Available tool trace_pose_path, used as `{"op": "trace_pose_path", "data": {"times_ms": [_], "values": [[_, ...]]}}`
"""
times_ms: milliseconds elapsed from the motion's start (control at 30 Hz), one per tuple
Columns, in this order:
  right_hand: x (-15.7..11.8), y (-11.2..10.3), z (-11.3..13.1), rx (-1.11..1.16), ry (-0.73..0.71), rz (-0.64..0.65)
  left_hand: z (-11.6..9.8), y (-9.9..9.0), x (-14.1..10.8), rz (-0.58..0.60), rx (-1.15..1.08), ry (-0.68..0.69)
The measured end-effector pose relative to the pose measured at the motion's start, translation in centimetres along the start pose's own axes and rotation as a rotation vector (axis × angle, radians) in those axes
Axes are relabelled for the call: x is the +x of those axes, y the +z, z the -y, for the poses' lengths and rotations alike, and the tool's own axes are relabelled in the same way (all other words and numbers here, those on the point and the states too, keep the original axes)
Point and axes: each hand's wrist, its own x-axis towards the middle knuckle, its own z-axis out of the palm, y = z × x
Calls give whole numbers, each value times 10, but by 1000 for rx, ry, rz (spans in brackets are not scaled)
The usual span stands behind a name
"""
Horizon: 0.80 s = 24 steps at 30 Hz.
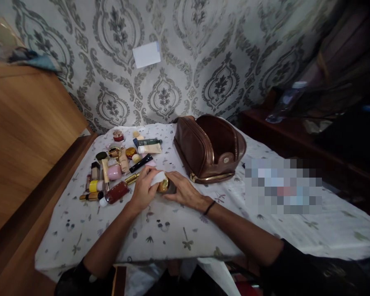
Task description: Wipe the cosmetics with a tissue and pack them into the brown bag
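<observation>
In front of me, my right hand (pixel 186 192) is closed round a small gold-topped cosmetic jar (pixel 164 186), held just above the cloth. My left hand (pixel 144 190) pinches a white tissue (pixel 158 177) and presses it against the jar's gold top; some of its fingers are hidden behind the tissue. Close to my left wrist lie a bottle of dark red liquid (pixel 117 192) with a white cap and a gold tube (pixel 132 178). Beyond my right hand stands a brown leather toiletry bag (pixel 193 144), unzipped, its mouth gaping.
Several cosmetics lie on the left, among them a pink jar (pixel 114 172), a black tube (pixel 141 163) and a cream tube (pixel 150 149). A patterned white cloth (pixel 172 238) covers the table. A blurred-out patch (pixel 283 187) lies right. A clear bottle (pixel 286 102) stands on the dark side furniture.
</observation>
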Motion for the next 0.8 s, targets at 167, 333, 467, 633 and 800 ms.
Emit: {"op": "trace_pose_path", "data": {"times_ms": [167,333,467,633,800], "values": [[0,0,-1,7,23,0,5,-6,4,17,-26,-72],[2,-2,1,67,65,-19,8,-10,3,34,4,-101],[3,-2,3,131,97,-45,6,-13,-3,46,50,-113],[4,-3,5,166,127,-50,-1,-16,-17,77,200,-108],[5,-4,7,178,127,-42,-7,-17,-29,91,344,-74]]}}
